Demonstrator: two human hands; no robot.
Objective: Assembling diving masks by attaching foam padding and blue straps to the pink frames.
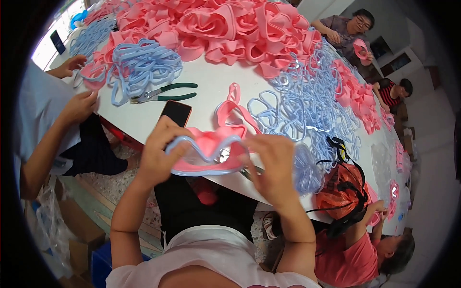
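A pink soft goggle-shaped piece (207, 152) edged with a pale blue frame (178, 142) is held just above the near edge of the white surface (211, 86), in front of the person's lap. The left hand (161, 151) grips its left end, fingers (169, 132) curled over the top and clamped on the blue rim; the right hand (273, 165) covers its right end, fingers closed around the pink piece. Just behind it a loose pink strap piece (234, 109) lies on the surface, and a dark phone (176, 113) with an orange edge rests beside the left hand. Further back lie green-handled pliers (165, 92), touching a tangle of pale blue frames (139, 65). A broad heap of pink pieces (225, 26) fills the far side, while a spread of more blue frames (307, 103) runs along the right. An orange bag (343, 189) with black straps sits at the right edge, near a person in a red shirt (350, 261). To the left, another person's hands (77, 106) rest at the surface edge. Two more people sit at the far right, one holding a pink piece (361, 49)
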